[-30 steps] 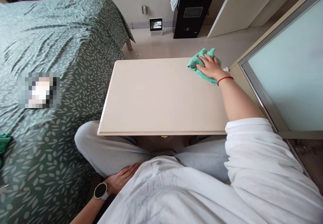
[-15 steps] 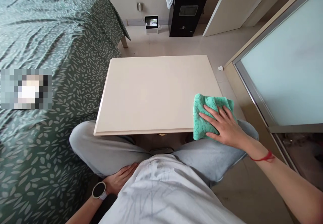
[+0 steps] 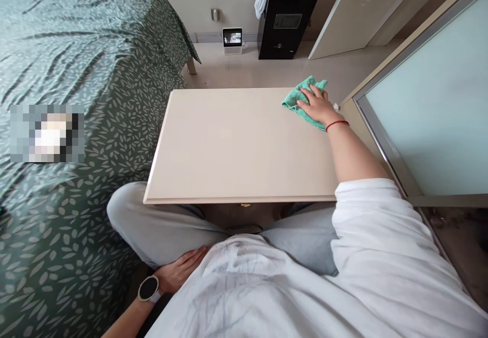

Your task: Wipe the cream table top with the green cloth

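Observation:
A cream-coloured low table [image 3: 236,145] stands before my knees. At its far right corner, my right hand [image 3: 319,107] presses down on a green cloth [image 3: 294,97], fingers spread over it and holding it against the tabletop. Part of the cloth hangs past the far edge. A red string circles my right wrist. My left hand [image 3: 182,269] lies flat on my left thigh, its fingers stretched out and holding nothing; my shirt covers the fingertips' side. That wrist wears a round watch [image 3: 148,288].
A bed with a green leaf-patterned cover [image 3: 125,99] runs along the left. By the far wall stand a small screen [image 3: 232,40] and a black cabinet [image 3: 285,25] with clothes on top. A door [image 3: 354,18] and a frosted sliding panel [image 3: 427,99] are at the right.
My right hand has moved away from me with the cloth, from the table's near right corner to its far right corner. My left hand stays on the thigh.

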### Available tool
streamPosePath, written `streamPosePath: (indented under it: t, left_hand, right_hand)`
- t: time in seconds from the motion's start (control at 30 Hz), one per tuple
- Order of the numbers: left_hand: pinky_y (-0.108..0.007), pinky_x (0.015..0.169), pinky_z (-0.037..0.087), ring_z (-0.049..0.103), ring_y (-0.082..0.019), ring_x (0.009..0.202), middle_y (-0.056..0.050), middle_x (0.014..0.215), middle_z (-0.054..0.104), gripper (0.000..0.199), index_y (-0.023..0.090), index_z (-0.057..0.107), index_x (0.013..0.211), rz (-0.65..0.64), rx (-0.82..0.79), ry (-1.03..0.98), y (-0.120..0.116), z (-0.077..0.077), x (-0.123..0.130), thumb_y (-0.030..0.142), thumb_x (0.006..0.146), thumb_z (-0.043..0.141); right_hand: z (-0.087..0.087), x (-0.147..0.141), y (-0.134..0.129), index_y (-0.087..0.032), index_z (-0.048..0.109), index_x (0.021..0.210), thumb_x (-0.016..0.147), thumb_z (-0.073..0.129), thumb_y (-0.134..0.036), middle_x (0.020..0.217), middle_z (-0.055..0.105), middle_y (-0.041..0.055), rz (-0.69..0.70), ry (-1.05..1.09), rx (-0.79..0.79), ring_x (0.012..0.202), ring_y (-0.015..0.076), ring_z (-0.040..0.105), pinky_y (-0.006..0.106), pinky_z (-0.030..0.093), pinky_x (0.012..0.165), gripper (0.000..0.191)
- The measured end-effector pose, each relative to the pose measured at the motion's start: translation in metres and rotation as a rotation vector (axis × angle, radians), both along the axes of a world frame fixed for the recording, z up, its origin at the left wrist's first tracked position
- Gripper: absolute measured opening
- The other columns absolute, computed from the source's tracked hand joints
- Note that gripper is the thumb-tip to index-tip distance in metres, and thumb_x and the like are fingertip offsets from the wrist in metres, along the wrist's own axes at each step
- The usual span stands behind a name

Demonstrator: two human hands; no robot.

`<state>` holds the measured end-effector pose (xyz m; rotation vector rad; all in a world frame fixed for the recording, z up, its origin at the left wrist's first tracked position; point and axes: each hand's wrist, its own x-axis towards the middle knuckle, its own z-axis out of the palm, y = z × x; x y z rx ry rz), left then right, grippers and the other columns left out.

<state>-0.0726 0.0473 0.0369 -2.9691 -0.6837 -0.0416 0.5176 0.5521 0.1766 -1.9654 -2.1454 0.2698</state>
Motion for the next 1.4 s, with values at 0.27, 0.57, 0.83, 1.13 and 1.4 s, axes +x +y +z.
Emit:
streamPosePath:
  t: [0.27,0.57,0.83,1.13,1.4]
  left_hand:
    - [-0.03,0.128,0.053,0.082,-0.024,0.142,-0.015,0.15,0.09,0.053,0.015,0.088,0.153,0.003,-0.043,0.018,0.0,0.005,0.0,0.022,0.12,0.048]
    - [-0.03,0.132,0.05,0.085,-0.022,0.136,-0.015,0.143,0.093,0.057,0.014,0.087,0.155,0.002,-0.068,-0.001,0.001,0.006,-0.003,0.025,0.125,0.039]
    - [-0.031,0.129,0.054,0.082,-0.024,0.141,-0.016,0.151,0.09,0.052,0.013,0.088,0.152,0.012,-0.018,0.006,-0.011,-0.019,-0.002,0.018,0.117,0.05]
    - [-0.032,0.132,0.051,0.075,-0.028,0.153,-0.019,0.161,0.084,0.058,0.01,0.079,0.166,0.003,-0.054,-0.01,-0.01,-0.019,-0.005,0.025,0.116,0.055]
    - [-0.032,0.131,0.051,0.078,-0.026,0.15,-0.018,0.157,0.087,0.053,0.011,0.083,0.159,-0.016,-0.053,0.005,-0.006,-0.008,-0.005,0.018,0.117,0.052]
  right_hand:
    - [0.004,-0.047,-0.128,-0.037,0.046,0.195,0.118,0.049,-0.069,0.207,0.031,0.0112,0.505,-0.117,-0.005,0.183,0.0625,0.033,0.097,0.028,0.138,0.084]
    - [0.003,-0.071,-0.213,-0.043,0.057,0.189,0.121,0.053,-0.048,0.201,0.046,0.0057,0.865,-0.077,0.027,0.177,0.0517,0.047,0.087,0.036,0.14,0.068]
    - [0.021,-0.062,-0.01,-0.017,0.049,0.193,0.123,0.036,-0.048,0.205,0.031,0.0218,0.009,-0.063,-0.033,0.18,0.0591,0.032,0.093,0.024,0.14,0.077]
    - [0.009,-0.128,-0.125,-0.038,0.051,0.193,0.115,0.058,-0.057,0.204,0.037,0.0105,0.681,-0.051,0.02,0.18,0.0612,0.036,0.096,0.024,0.14,0.08]
    - [0.012,-0.168,-0.195,-0.043,0.061,0.186,0.104,0.07,-0.033,0.196,0.054,0.0048,1.133,0.008,0.025,0.177,0.0488,0.046,0.08,0.031,0.144,0.083]
